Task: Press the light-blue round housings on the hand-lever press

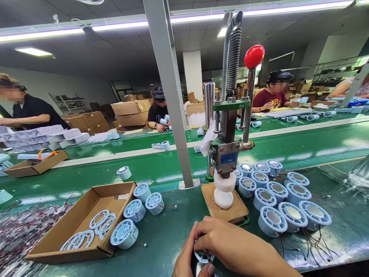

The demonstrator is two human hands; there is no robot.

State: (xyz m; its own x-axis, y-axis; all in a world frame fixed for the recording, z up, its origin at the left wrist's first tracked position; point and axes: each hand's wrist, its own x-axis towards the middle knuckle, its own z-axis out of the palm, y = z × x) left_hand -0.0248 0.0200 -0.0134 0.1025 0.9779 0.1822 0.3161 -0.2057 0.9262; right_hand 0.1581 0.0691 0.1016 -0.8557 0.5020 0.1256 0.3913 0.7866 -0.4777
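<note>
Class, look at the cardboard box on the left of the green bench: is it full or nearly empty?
Nearly empty. The cardboard box is open-topped, holding only a few flat blue grille rings; most of its brown floor shows bare.

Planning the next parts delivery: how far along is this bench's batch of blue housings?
Apparently done: four grille-capped housings lie left, beside the cardboard box. In hand: the left hand and right hand hold one housing before the hand press. Left: about a dozen open housings right, loose grilles in the box.
</note>
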